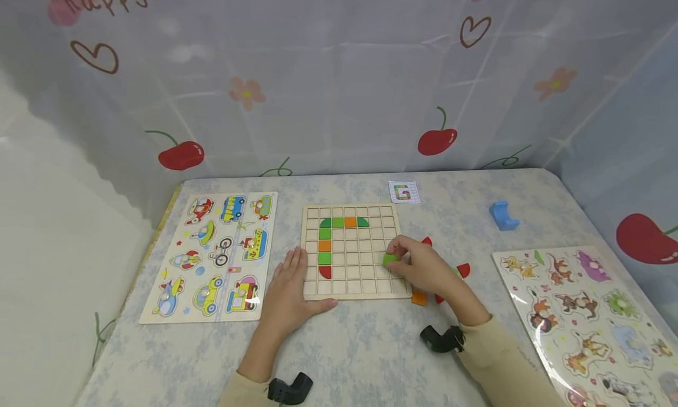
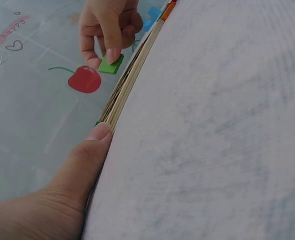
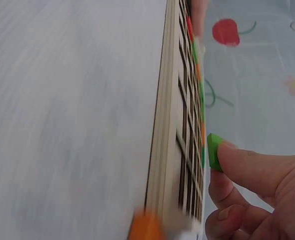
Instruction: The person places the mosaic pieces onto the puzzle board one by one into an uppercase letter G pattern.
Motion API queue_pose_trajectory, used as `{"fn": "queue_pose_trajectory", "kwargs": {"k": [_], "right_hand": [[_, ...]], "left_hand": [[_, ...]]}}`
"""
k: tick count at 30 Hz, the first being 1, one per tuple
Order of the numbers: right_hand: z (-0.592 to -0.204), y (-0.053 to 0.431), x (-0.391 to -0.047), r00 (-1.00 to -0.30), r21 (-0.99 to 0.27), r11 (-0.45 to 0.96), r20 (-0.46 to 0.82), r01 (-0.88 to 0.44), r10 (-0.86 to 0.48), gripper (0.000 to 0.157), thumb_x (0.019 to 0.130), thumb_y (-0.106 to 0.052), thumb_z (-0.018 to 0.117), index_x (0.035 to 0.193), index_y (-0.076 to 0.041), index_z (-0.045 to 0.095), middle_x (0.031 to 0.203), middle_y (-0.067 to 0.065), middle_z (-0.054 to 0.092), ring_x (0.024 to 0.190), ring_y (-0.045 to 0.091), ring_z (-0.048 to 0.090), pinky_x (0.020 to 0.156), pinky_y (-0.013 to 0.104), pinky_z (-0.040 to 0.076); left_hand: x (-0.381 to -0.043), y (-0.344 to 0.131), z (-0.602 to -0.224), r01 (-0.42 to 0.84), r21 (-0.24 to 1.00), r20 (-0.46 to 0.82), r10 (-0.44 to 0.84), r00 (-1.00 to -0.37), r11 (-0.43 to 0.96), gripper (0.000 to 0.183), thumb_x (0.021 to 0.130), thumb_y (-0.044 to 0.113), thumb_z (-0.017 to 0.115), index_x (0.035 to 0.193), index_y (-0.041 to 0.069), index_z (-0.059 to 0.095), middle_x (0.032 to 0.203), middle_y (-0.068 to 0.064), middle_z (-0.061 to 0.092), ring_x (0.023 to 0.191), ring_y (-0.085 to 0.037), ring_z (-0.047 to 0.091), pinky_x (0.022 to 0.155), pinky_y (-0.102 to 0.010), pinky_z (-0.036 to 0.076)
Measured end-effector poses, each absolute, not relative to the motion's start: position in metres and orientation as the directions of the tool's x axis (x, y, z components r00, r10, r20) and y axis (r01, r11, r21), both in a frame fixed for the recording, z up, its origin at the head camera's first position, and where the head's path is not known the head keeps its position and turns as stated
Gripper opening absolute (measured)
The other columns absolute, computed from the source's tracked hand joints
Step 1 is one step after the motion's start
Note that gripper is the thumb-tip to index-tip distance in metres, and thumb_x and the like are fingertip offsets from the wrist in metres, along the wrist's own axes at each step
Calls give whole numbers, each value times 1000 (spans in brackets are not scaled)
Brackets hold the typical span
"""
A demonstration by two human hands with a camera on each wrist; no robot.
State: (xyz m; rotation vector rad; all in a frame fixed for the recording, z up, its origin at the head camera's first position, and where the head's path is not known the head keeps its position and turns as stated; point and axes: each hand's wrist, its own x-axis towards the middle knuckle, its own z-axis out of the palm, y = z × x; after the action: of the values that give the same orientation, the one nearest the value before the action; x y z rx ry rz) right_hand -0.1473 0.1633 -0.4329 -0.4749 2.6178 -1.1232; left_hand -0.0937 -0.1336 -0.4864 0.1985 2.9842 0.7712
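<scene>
A wooden grid board (image 1: 352, 286) lies in the middle of the table. My right hand (image 1: 426, 267) pinches a green square tile (image 3: 214, 152) between thumb and fingers, above the board's right side. My left hand (image 1: 288, 290) rests at the board's near left corner, fingers along the left edge and thumb (image 2: 82, 160) against the front edge. On the board, green, orange and red tiles run along a top row and down a left column, from a rounded green corner (image 1: 325, 223) to a red quarter-round tile (image 1: 325, 272) at the bottom.
Loose red pieces (image 1: 464, 270) and an orange tile (image 1: 419, 298) lie right of the board, partly behind my right hand. A small pattern card (image 1: 404, 192) lies beyond it. A vehicle puzzle (image 1: 212, 260) is at left, an animal puzzle (image 1: 577, 324) at right, a blue block (image 1: 502, 216) far right.
</scene>
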Motion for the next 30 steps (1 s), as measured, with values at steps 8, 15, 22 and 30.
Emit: {"fn": "queue_pose_trajectory", "kwargs": {"k": [8,15,22,30], "right_hand": [[-436,112,-149,-884,-735,636,-110,-235,-454,15,90,-18,73,100,-21,61,87,-5,61,64,11,52,62,25,46],[-438,83,-149,-874,-697,666,-117,-266,-472,15,89,-19,74,97,-21,63,77,-7,58,68,11,53,63,25,45],[-439,73,-149,-866,-650,691,-98,-317,-490,14,87,-19,76,97,-20,65,80,-5,55,72,12,51,64,26,44],[-439,71,-147,-858,-611,709,-92,-352,-505,12,88,-20,75,98,-19,69,84,-7,57,76,11,52,69,28,46]], "left_hand": [[-93,-133,-486,104,484,-19,130,-991,869,130,66,79,72,159,8,14,167,-6,11,156,-21,7,128,-44,13],[-93,-133,-486,103,488,-26,132,-991,867,130,67,79,71,159,8,14,167,-5,11,156,-20,6,128,-43,12],[-94,-133,-485,102,480,-31,133,-991,871,129,67,79,71,159,9,13,167,-5,10,156,-19,5,128,-43,11],[-93,-132,-483,105,479,-21,130,-991,871,128,67,77,73,159,8,15,167,-6,12,156,-20,7,128,-44,12]]}}
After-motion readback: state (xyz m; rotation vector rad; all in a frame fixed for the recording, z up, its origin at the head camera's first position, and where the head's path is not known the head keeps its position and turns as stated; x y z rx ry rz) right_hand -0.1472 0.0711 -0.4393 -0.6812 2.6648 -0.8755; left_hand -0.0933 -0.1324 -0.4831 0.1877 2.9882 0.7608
